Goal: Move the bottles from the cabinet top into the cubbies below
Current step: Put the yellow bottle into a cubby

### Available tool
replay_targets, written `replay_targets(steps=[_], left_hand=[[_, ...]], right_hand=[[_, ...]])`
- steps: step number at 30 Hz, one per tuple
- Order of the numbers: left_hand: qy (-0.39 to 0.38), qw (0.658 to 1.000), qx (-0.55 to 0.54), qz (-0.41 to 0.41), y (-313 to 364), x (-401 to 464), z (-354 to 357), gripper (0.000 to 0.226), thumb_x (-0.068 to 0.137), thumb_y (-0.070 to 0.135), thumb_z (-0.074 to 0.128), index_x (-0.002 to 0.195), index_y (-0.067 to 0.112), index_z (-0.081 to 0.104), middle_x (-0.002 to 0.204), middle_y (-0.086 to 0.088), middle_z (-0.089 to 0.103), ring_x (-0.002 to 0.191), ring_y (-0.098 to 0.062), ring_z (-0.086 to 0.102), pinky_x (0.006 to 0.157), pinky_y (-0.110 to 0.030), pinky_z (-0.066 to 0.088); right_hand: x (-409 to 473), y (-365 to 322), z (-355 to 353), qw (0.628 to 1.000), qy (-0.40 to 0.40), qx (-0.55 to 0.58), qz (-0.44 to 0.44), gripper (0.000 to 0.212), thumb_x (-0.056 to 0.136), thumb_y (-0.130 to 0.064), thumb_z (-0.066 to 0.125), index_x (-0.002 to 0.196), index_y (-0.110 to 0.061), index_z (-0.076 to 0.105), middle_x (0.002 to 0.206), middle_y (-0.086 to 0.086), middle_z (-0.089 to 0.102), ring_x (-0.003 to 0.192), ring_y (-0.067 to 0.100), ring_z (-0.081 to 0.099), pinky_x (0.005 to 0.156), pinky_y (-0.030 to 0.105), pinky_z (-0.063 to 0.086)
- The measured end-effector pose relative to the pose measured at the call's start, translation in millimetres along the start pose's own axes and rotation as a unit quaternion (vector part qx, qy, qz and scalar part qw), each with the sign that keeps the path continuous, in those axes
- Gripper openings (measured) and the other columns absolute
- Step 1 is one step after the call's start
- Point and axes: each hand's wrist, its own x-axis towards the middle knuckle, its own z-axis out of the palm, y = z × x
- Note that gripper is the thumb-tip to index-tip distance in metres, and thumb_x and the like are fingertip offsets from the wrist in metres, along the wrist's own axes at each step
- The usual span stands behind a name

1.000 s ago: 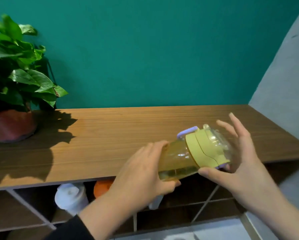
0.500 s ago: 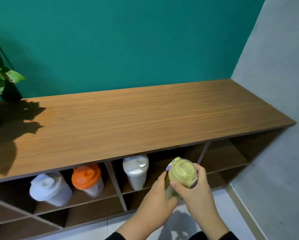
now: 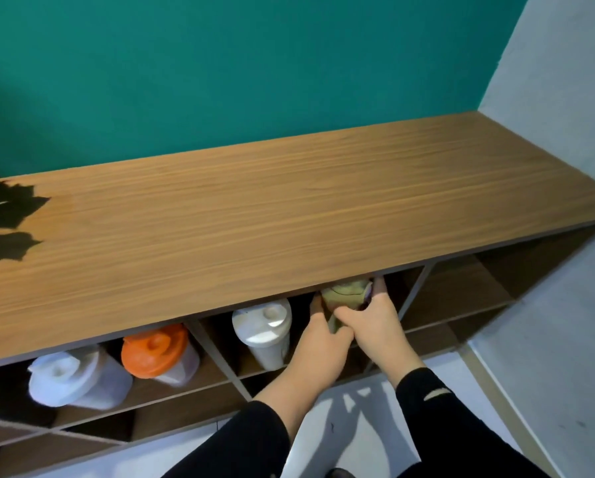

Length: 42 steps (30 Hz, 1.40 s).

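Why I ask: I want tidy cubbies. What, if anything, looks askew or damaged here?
The lilac-lidded bottle and orange-lidded bottle seem to lean, though the wide lens may exaggerate it. The right sleeve has a small tear. Nothing looks spilled.

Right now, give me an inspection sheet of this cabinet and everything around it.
Surface: wooden cabinet top, no bottles on it; a leafy shadow falls on its left end.
Job's things: yellow bottle upright, held inside the upper cubby beside the white bottle; orange-lidded bottle and pale bottle, both upright, share the cubby to the left.
Clutter: nothing seen.
Grippers: left hand and right hand both wrapped around the yellow bottle.
Cables: nothing seen.
Surroundings: teal wall behind, grey wall on the right, pale floor, cubbies at right hold nothing visible.
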Motion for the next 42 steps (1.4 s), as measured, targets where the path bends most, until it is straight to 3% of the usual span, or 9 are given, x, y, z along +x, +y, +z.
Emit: replay_targets(steps=[5,16,20,24,32,35,37,39,42], left_hand=[[0.014,1.000,-0.013,-0.004,-8,4,10,0.048,0.091,0.011,0.057,0.136,0.011,0.040,0.079,0.005,0.060,0.059,-0.004,0.054,0.043,-0.009,0.040],[0.013,0.998,-0.025,-0.049,-15,-7,13,0.062,0.096,0.020,0.056,0.151,0.012,0.027,0.106,0.007,0.058,0.084,0.002,0.055,0.062,-0.011,0.041],[-0.003,0.997,-0.031,-0.070,-9,-5,16,0.039,0.097,0.019,0.054,0.133,0.011,0.042,0.099,0.005,0.060,0.083,-0.001,0.057,0.065,-0.016,0.046],[0.000,0.997,-0.024,-0.075,-1,1,15,0.037,0.090,0.027,0.054,0.123,0.011,0.051,0.103,-0.006,0.069,0.091,-0.016,0.066,0.082,-0.036,0.056],[-0.006,0.997,-0.023,-0.073,5,12,7,0.041,0.089,0.019,0.057,0.129,0.015,0.051,0.100,-0.002,0.070,0.087,-0.017,0.064,0.078,-0.033,0.052],[-0.008,0.997,-0.017,-0.077,7,7,5,0.010,0.094,0.018,0.056,0.089,0.026,0.055,0.097,-0.007,0.069,0.088,-0.021,0.064,0.087,-0.038,0.051],[0.004,0.997,-0.002,-0.075,2,6,4,0.024,0.095,0.016,0.054,0.079,0.031,0.045,0.099,-0.013,0.069,0.087,-0.025,0.064,0.085,-0.039,0.052],[0.001,0.998,-0.003,-0.064,-6,-3,2,0.014,0.094,0.014,0.053,0.099,0.026,0.054,0.103,-0.006,0.068,0.084,-0.016,0.062,0.080,-0.031,0.053],[-0.032,0.995,0.011,-0.096,-30,-33,-6,0.056,0.095,0.016,0.050,0.150,0.019,0.038,0.141,0.006,0.054,0.126,-0.011,0.053,0.100,-0.023,0.044]], right_hand=[[7,15,-1,1.000,-0.008,0.015,0.005,0.076,0.073,-0.007,0.080,0.138,-0.022,0.043,0.111,-0.001,0.069,0.105,0.015,0.068,0.081,0.024,0.055],[-6,19,-1,0.997,-0.051,0.004,0.060,0.083,0.075,-0.031,0.083,0.142,-0.021,0.035,0.115,-0.002,0.061,0.100,0.010,0.061,0.062,0.012,0.047],[-7,23,-2,0.993,-0.083,-0.017,0.079,0.061,0.082,-0.023,0.077,0.133,-0.019,0.044,0.103,-0.009,0.066,0.089,-0.003,0.062,0.068,0.012,0.049],[-9,26,-6,0.994,-0.048,-0.049,0.086,0.062,0.086,-0.023,0.069,0.140,-0.018,0.038,0.111,-0.001,0.065,0.098,0.014,0.063,0.085,0.031,0.052],[-12,23,-10,0.989,-0.054,-0.087,0.105,0.061,0.092,-0.023,0.057,0.147,-0.017,0.029,0.125,0.006,0.059,0.111,0.022,0.058,0.090,0.036,0.050],[-14,23,-8,0.987,-0.067,-0.091,0.113,0.065,0.093,-0.027,0.056,0.150,-0.019,0.027,0.131,0.006,0.057,0.113,0.020,0.056,0.095,0.038,0.049],[-15,25,-8,0.982,-0.072,-0.117,0.129,0.060,0.094,-0.029,0.057,0.147,-0.015,0.034,0.126,0.008,0.059,0.109,0.021,0.057,0.090,0.035,0.048],[-18,29,-8,0.971,-0.087,-0.163,0.154,0.046,0.094,-0.028,0.056,0.135,-0.008,0.052,0.121,0.013,0.065,0.106,0.023,0.061,0.087,0.038,0.050],[-28,31,-3,0.942,-0.190,-0.221,0.166,0.031,0.093,-0.032,0.055,0.107,-0.009,0.072,0.106,0.015,0.074,0.095,0.024,0.069,0.089,0.047,0.055]])
